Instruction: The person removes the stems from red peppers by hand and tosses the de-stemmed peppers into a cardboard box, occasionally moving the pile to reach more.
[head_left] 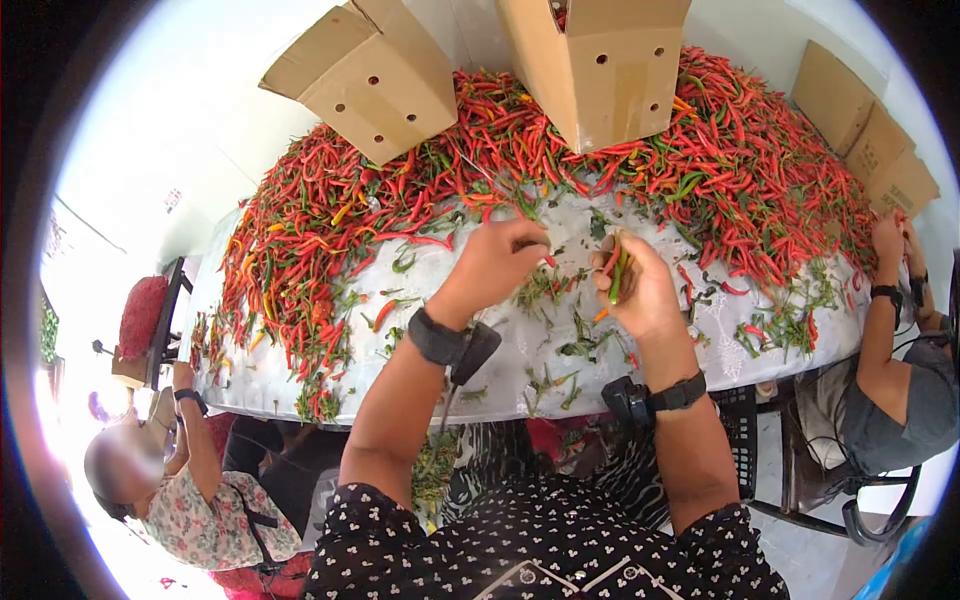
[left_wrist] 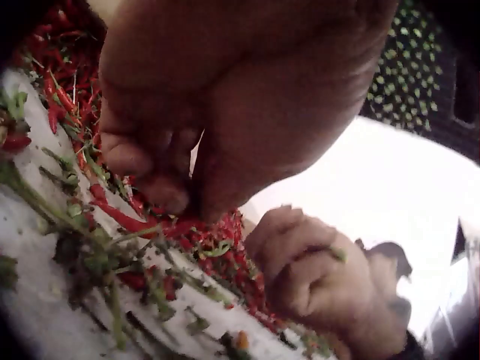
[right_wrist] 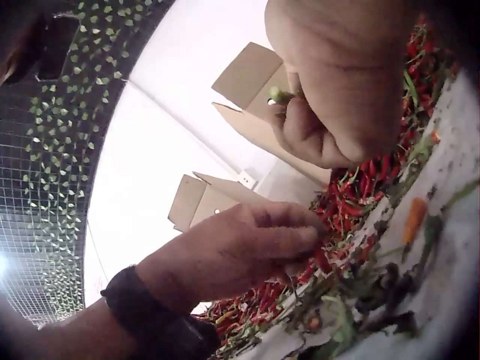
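My left hand [head_left: 488, 268] is over the middle of the table, thumb and fingers pinched together. A red chili pepper [head_left: 549, 261] pokes out at its fingertips; the left wrist view shows the red chili [left_wrist: 124, 218] reaching to the pinch from the side. Just to the right, my right hand [head_left: 648, 296] grips a few chili peppers, with a green chili [head_left: 617, 282] and a reddish one lying across its curled fingers. A green end [right_wrist: 280, 95] sticks out of this hand in the right wrist view. Loose green stems [head_left: 540, 292] lie beneath both hands.
A large heap of red chilies [head_left: 730, 150] curves round the table's back and sides. Two cardboard boxes [head_left: 385, 90] stand on it. Stem piles [head_left: 790, 325] dot the pale tablecloth [head_left: 460, 350]. A person [head_left: 215, 500] sits left; another person's arm [head_left: 880, 330] reaches in at right.
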